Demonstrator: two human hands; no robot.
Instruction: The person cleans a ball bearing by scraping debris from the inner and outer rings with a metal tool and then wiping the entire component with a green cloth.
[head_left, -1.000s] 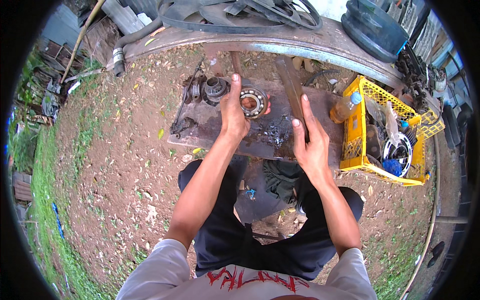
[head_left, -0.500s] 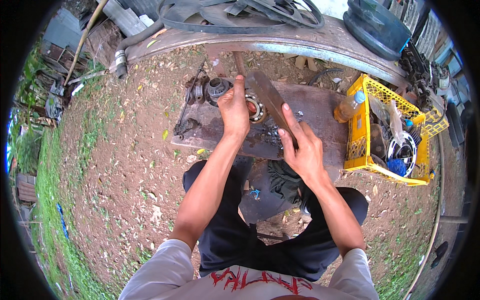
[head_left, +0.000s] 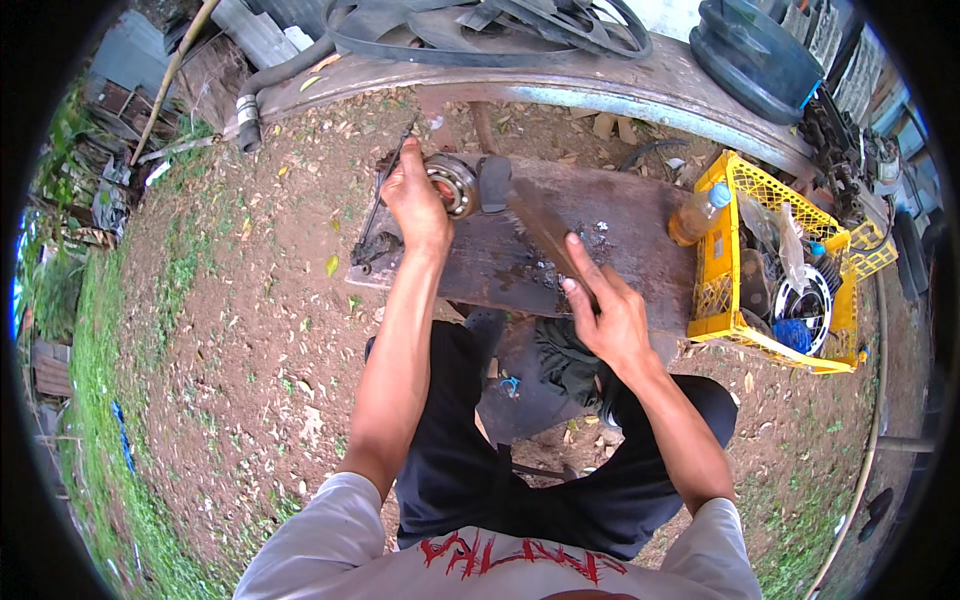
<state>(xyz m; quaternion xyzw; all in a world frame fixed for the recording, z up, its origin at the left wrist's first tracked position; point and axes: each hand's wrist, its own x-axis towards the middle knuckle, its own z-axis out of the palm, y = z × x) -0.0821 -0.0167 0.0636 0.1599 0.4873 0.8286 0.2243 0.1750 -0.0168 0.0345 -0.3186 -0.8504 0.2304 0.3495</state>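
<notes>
My left hand grips a metal ball bearing with its balls showing, above the upper left of a worn board. Beside the bearing, at its right, is a dark grey piece, too indistinct to name. In my right hand is a long wooden brush, angled toward the upper left over dark smudges and pale flecks on the board. A thin rod and a greasy metal fitting lie by my left hand. Other metal parts there are mostly hidden by it.
A bottle of amber liquid stands beside a yellow crate holding assorted parts at the right. Behind, a ledge bears black belts and a black rim. A grey hose hangs at the ledge's left end.
My left hand has carried the bearing leftward and upward. My right hand and the brush have shifted left and slightly down; the brush's far end is lower than it was.
</notes>
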